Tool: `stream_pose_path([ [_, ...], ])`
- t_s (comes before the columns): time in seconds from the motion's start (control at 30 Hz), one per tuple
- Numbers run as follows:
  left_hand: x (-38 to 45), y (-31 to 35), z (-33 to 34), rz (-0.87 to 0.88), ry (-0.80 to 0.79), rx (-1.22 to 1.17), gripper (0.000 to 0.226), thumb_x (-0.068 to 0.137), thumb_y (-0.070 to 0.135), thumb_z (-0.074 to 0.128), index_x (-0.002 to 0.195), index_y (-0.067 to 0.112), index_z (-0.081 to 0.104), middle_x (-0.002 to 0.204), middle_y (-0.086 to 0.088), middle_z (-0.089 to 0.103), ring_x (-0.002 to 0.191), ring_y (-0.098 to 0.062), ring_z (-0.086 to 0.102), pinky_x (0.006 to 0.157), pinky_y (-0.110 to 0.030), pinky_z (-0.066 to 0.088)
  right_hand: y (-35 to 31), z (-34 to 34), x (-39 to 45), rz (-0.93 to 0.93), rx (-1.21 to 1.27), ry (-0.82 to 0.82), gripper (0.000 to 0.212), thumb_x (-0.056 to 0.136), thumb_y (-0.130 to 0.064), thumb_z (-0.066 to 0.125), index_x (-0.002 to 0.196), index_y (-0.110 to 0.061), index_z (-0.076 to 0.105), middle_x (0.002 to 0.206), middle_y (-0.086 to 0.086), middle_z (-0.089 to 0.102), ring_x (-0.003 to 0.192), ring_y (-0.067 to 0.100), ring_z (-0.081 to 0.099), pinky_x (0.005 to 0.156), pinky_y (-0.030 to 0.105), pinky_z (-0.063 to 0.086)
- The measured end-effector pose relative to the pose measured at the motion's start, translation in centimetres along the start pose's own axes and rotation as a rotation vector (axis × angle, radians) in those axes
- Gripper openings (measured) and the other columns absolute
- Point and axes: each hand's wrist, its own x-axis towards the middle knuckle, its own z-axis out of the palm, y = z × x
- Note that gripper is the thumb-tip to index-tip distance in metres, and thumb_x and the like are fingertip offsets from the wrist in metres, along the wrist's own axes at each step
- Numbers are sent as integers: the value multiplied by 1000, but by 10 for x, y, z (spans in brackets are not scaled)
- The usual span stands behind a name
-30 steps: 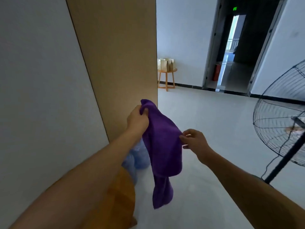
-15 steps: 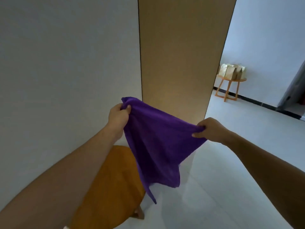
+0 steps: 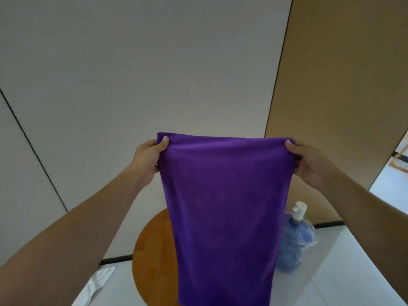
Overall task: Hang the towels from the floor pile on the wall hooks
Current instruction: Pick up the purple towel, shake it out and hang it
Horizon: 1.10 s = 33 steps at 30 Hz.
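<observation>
Left hand: pinches purple towel – top left corner.
Right hand: pinches top right corner.
Room: round wooden stool – grey wall behind.

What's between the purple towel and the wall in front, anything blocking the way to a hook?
Nothing visible blocks it. The left hand and right hand hold the purple towel spread by its top corners in front of the bare wall. No hook shows in this view, so the last stretch cannot be judged.
</observation>
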Motion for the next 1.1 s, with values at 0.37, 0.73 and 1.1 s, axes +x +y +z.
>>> stream_pose_path([
  [0.37, 163, 16, -77, 8, 150, 24, 25, 93, 26, 70, 114, 12, 67, 101, -1, 70, 81, -14, 66, 65, -30, 53, 29, 119, 169, 47, -62, -26, 25, 97, -24, 63, 118, -11, 65, 107, 4, 71, 93, 18, 68, 81, 34, 54],
  [0.73, 220, 58, -80, 142, 140, -90, 13, 96, 26, 64, 92, 15, 68, 90, 0, 70, 79, -17, 65, 72, -34, 56, 6, 171, 228, -37, 38, 7, 11, 97, -17, 58, 102, -10, 66, 91, 1, 70, 82, 18, 66, 77, 33, 55],
  [1.1, 80, -89, -67, -363, 237, -96, 9, 79, 11, 66, 87, 8, 66, 74, -3, 68, 70, -22, 64, 63, -31, 51, 169, 91, 140, 353, 1, 70, 15, 91, -16, 57, 97, -5, 64, 86, 9, 61, 79, 26, 61, 67, 38, 53],
])
